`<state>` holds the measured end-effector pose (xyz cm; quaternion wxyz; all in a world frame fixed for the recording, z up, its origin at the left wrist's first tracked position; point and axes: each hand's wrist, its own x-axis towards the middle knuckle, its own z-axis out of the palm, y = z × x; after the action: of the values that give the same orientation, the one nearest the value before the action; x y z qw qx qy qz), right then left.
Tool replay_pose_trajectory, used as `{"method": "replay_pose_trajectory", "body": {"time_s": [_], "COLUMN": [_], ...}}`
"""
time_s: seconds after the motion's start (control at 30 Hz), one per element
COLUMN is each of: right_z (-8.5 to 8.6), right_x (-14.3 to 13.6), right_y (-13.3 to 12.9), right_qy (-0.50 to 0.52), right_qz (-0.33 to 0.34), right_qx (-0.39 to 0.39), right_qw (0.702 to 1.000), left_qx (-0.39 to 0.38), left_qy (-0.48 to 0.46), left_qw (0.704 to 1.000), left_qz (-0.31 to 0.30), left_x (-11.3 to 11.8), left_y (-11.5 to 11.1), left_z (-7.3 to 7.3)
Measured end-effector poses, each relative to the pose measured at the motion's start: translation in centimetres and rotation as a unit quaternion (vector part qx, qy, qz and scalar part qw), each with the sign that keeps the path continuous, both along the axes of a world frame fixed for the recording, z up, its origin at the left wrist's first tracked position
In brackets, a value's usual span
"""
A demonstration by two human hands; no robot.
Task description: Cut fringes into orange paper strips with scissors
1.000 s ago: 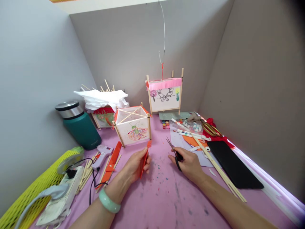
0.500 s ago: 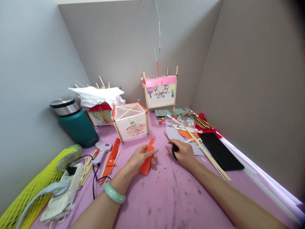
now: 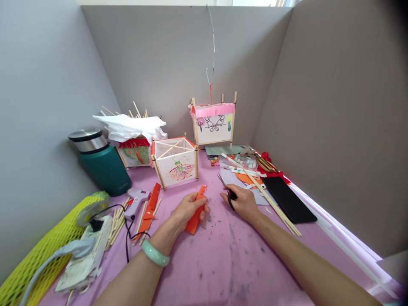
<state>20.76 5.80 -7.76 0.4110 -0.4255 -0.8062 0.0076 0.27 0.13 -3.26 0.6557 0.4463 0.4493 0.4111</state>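
Observation:
My left hand [image 3: 188,209], with a pale green bangle at the wrist, pinches a folded strip of orange paper [image 3: 193,222] whose upper end is cut into a fringe. To its right, my right hand [image 3: 242,203] is closed on black-handled scissors [image 3: 231,196], their blades pointing up and left, slightly parted and away from the paper. Behind my left hand stands a stick-framed paper lantern [image 3: 176,170] with a drawn insect. Another lantern [image 3: 213,129] with a pink fringe hangs from a wire farther back.
Left are a teal bottle [image 3: 105,168], glue gun [image 3: 137,202], orange paper [image 3: 152,208], power strip [image 3: 86,255] and sticks [image 3: 116,225]. Right are a black phone [image 3: 288,199], long wooden strips [image 3: 276,206], markers [image 3: 244,171] and gold-handled scissors [image 3: 267,165]. Grey panels surround the table.
The view has tilted up slightly, showing more above the back panel. My left hand has turned the orange strip a little. Both hands keep their hold, and the scissors remain apart from the paper.

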Motion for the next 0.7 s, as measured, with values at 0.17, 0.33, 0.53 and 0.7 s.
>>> {"method": "replay_pose_trajectory", "body": {"time_s": [0.17,0.33,0.53,0.7], "right_z": [0.0,0.1,0.3,0.0], "right_x": [0.0,-0.1,-0.1,0.0], "right_y": [0.0,0.0,0.1,0.3], "right_qy": [-0.004,-0.003,-0.005,-0.008], "right_qz": [0.008,0.014,0.01,-0.002], "right_qx": [-0.005,-0.004,-0.006,-0.001], "right_qw": [1.0,1.0,1.0,1.0], "left_qx": [0.0,-0.002,-0.022,-0.034], "left_qy": [-0.007,-0.029,-0.021,0.005], "left_qw": [1.0,0.999,0.999,0.999], "left_qz": [0.006,0.012,0.013,0.016], "left_x": [0.1,-0.1,-0.2,0.0], "left_y": [-0.1,0.3,0.7,0.9], "left_z": [0.2,-0.5,-0.9,-1.0]}}
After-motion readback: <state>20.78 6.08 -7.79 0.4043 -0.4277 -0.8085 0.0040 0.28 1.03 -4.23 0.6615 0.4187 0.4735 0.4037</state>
